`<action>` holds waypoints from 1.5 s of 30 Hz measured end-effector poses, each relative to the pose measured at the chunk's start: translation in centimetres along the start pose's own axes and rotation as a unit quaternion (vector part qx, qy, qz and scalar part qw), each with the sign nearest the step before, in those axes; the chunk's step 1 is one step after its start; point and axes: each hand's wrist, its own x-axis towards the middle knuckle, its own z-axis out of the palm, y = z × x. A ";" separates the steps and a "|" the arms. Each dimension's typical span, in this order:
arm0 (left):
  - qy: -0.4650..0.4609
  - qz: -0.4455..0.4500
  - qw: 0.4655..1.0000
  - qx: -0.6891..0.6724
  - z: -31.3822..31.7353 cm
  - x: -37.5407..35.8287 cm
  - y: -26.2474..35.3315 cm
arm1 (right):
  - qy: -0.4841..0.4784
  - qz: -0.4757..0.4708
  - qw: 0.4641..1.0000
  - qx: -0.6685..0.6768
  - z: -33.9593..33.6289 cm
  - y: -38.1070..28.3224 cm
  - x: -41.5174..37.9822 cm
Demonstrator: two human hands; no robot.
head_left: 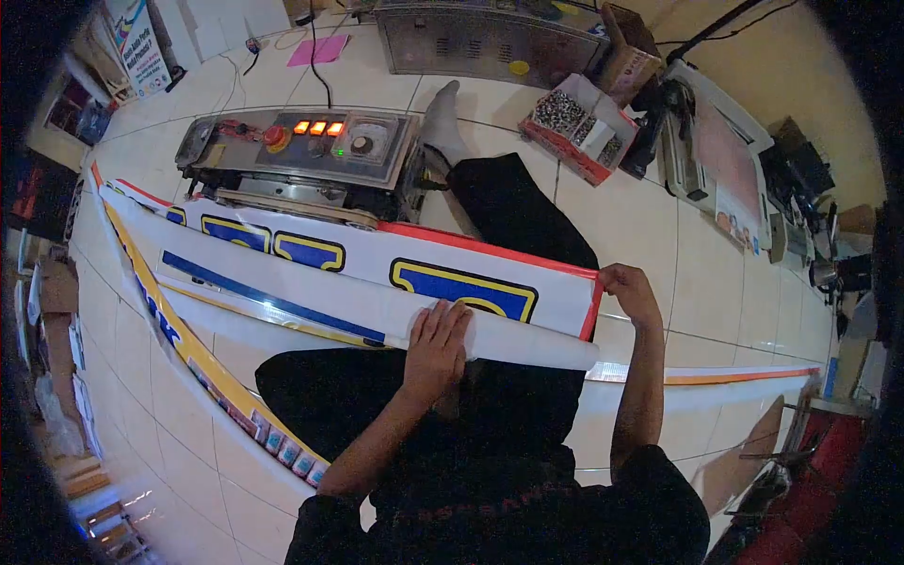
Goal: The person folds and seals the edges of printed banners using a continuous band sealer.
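Observation:
A white printed banner (363, 294) with a red border and blue, yellow-edged lettering lies across my lap, its near side folded or rolled over. My left hand (439, 350) rests on that white near fold with its fingers stretched out. At the banner's right end, my right hand (633, 296) pinches the red-edged corner between thumb and fingers. Beyond the banner's far edge stands a sealing machine (301, 155) with lit orange switches, a red button and a dial. The banner's far red edge runs close along the machine's front.
A long yellow printed strip (188, 344) slants across the tiled floor (141, 414) at left. An orange-edged strip (734, 379) extends right. A box of small metal pieces (595, 162), a metal cabinet (490, 47) and a printer (692, 151) stand farther back.

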 end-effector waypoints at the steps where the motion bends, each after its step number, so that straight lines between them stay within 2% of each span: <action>1: -0.004 -0.009 1.000 -0.001 -0.2 0.1 0.0 | -0.001 -0.010 1.000 0.003 0.2 -0.3 -0.1; 4: 0.000 -0.010 1.000 0.010 0.0 -0.1 -0.5 | 0.026 -0.017 0.999 0.039 1.2 0.1 0.3; 14: 0.004 -0.034 0.999 0.017 -0.1 -0.4 -1.6 | 0.014 -0.054 0.989 0.134 2.5 -1.2 0.5; 25: 0.019 -0.053 0.998 0.024 -0.9 -0.7 -2.5 | 0.000 -0.068 0.996 0.050 3.4 -1.6 1.7; 28: 0.006 -0.070 0.997 0.019 -1.3 -0.8 -2.8 | 0.001 -0.083 0.992 0.095 4.1 -1.6 1.8; 32: 0.013 -0.069 0.997 0.026 -1.2 -0.9 -3.4 | -0.006 -0.062 0.995 0.072 4.6 -2.8 1.9; 38: 0.022 -0.128 0.991 0.044 -1.5 0.5 -1.5 | -0.033 -0.087 0.995 0.019 4.9 -3.4 2.7; 40: 0.011 -0.162 0.985 0.054 -1.5 0.7 -1.2 | -0.045 -0.037 0.998 -0.020 5.0 -4.8 2.4; 45: 0.023 -0.164 0.985 0.056 -1.1 0.2 -0.9 | -0.074 -0.030 0.997 0.001 5.7 -4.9 3.0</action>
